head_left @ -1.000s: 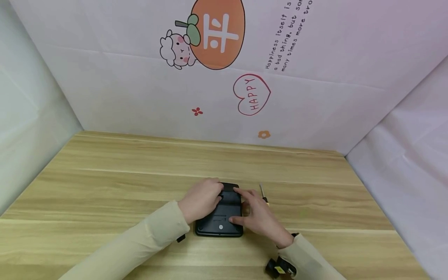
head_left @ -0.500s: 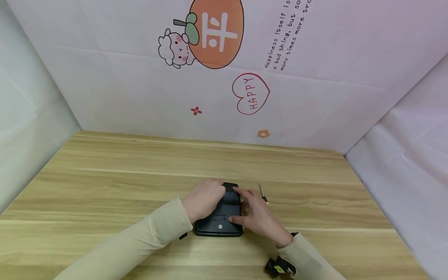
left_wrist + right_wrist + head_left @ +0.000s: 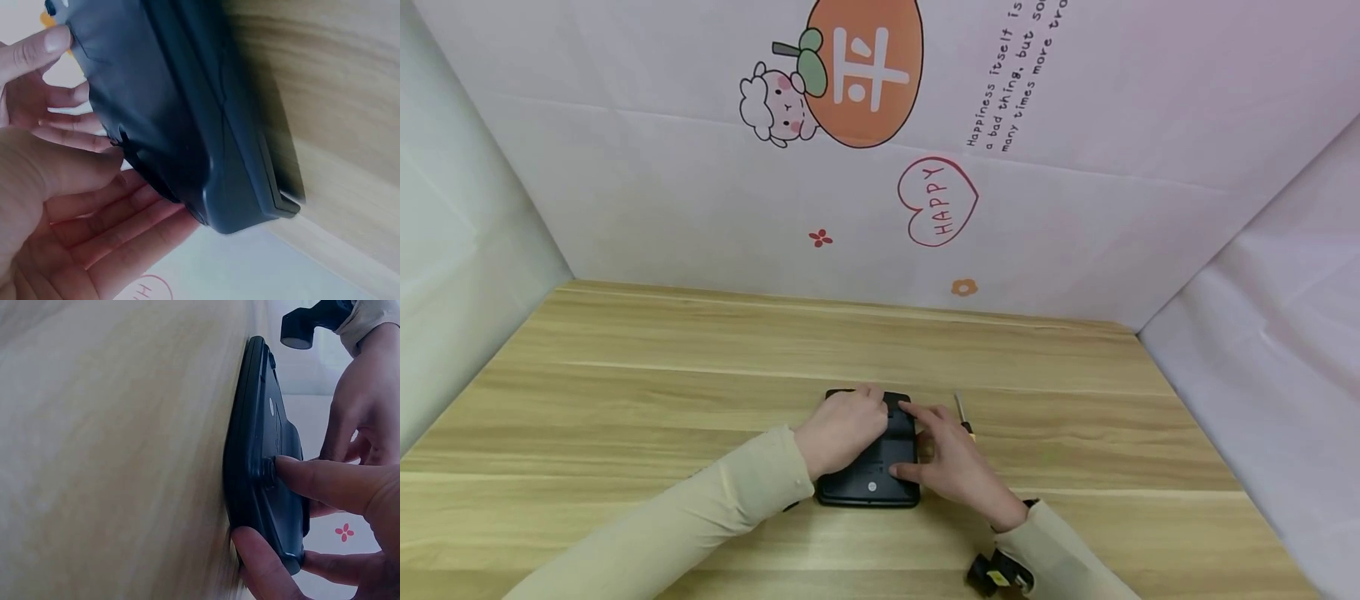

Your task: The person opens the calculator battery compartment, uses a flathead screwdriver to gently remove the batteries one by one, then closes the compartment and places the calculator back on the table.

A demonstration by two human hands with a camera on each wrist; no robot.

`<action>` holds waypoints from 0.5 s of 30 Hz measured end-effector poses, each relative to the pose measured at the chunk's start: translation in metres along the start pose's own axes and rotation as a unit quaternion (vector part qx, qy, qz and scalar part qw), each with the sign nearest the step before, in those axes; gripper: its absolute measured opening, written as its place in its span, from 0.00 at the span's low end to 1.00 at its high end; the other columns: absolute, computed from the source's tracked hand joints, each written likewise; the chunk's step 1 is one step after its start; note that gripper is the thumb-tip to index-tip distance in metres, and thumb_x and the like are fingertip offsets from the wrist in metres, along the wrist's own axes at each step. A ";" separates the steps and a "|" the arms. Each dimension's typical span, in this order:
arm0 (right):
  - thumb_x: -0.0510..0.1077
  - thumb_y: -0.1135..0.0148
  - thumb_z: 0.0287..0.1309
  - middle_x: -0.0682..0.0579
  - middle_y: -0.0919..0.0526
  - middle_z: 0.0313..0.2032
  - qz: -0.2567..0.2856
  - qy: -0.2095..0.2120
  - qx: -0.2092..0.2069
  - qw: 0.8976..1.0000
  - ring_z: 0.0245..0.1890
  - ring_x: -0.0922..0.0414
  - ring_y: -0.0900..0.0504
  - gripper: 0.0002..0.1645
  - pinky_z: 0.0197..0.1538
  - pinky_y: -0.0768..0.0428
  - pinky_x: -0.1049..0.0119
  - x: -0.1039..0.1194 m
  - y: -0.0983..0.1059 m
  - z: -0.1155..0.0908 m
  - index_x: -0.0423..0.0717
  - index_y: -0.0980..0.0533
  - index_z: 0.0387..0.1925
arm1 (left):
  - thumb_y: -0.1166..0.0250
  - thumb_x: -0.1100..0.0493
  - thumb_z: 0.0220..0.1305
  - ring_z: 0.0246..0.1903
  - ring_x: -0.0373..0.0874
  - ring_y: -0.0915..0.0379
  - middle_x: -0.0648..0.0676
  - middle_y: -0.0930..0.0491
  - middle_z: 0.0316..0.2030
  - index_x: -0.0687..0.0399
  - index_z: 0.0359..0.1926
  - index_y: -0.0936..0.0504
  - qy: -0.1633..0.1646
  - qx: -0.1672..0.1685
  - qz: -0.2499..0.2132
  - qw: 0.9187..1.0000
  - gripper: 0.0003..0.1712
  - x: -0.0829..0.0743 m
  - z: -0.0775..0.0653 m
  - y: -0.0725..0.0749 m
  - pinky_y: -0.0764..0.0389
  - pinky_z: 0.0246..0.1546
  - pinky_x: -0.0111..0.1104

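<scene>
One black device (image 3: 871, 475) sits flat on the table (image 3: 662, 350), and from my far end of the rig I see dull plastic, rounded corners, a small pale mark (image 3: 872, 486) near the close end, faint lettering above it, a raised section towards the far end. The right grip (image 3: 951, 460) is holding its right edge, thumb on the upper face. The left grip (image 3: 842, 432) curls over the far half, fingers touching; whether they pinch, I can't tell. Just beyond the right one, a screwdriver (image 3: 967, 429), shaft pointing away! Pale wood everywhere below, streaked with grain. White sheeting (image 3: 1285, 308) at the sides, and facing me a white backdrop (image 3: 1075, 250): orange fruit (image 3: 865, 125), cartoon lamb (image 3: 775, 104), red heart (image 3: 937, 202) reading HAPPY, sideways text (image 3: 1015, 92), red flower (image 3: 821, 238), orange flower (image 3: 964, 287).
</scene>
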State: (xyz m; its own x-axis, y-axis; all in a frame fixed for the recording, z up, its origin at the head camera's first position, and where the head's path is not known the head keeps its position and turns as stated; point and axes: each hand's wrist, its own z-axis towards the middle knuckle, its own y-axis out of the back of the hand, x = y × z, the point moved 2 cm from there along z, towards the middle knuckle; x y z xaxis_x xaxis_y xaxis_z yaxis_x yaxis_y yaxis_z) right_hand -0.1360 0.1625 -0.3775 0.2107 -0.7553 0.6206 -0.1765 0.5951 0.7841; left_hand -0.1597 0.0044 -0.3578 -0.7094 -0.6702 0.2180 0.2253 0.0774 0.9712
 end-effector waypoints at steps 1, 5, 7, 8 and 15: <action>0.46 0.22 0.42 0.47 0.26 0.50 -0.001 0.000 -0.001 1.000 0.40 0.56 0.24 0.45 0.40 0.26 0.64 0.000 0.000 0.000 0.47 0.31 0.64 | 0.34 0.61 0.61 0.37 0.41 0.24 0.52 0.22 0.36 0.55 0.41 0.15 0.001 0.002 -0.007 1.000 0.07 0.001 0.000 0.000 0.19 0.30 0.28; 0.46 0.22 0.42 0.47 0.26 0.50 -0.002 -0.001 -0.004 1.000 0.40 0.56 0.24 0.45 0.41 0.26 0.63 0.000 0.000 0.000 0.48 0.31 0.64 | 0.35 0.63 0.61 0.38 0.43 0.23 0.54 0.21 0.38 0.59 0.43 0.17 0.007 0.018 -0.053 0.998 0.09 0.006 0.001 0.003 0.18 0.35 0.31; 0.46 0.22 0.42 0.46 0.27 0.51 0.000 -0.002 -0.003 1.000 0.41 0.56 0.23 0.45 0.41 0.26 0.63 0.000 0.001 0.000 0.48 0.31 0.64 | 0.35 0.64 0.60 0.39 0.45 0.22 0.55 0.21 0.39 0.60 0.44 0.17 0.011 0.028 -0.078 0.996 0.10 0.008 0.002 0.004 0.19 0.38 0.32; 0.45 0.22 0.42 0.46 0.27 0.51 0.001 -0.002 -0.002 1.000 0.41 0.56 0.23 0.45 0.41 0.26 0.63 0.000 0.001 0.000 0.48 0.31 0.64 | 0.35 0.65 0.60 0.41 0.45 0.22 0.56 0.20 0.40 0.61 0.45 0.18 0.015 0.035 -0.092 0.995 0.11 0.009 0.002 0.004 0.19 0.41 0.32; 0.45 0.22 0.42 0.46 0.27 0.51 0.004 0.000 0.000 1.000 0.41 0.56 0.22 0.45 0.41 0.25 0.62 0.000 0.001 -0.001 0.48 0.31 0.64 | 0.38 0.69 0.61 0.46 0.47 0.22 0.56 0.19 0.47 0.60 0.50 0.20 0.043 0.056 -0.166 0.984 0.15 0.013 0.002 0.006 0.20 0.45 0.35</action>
State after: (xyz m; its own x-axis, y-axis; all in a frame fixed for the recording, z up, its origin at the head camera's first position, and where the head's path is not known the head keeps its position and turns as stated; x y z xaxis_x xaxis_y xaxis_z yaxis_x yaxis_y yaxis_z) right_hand -0.1355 0.1636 -0.3768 0.2084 -0.7506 0.6270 -0.1788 0.6010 0.7790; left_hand -0.1686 -0.0026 -0.3490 -0.6718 -0.7313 -0.1173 -0.0873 -0.0790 0.9930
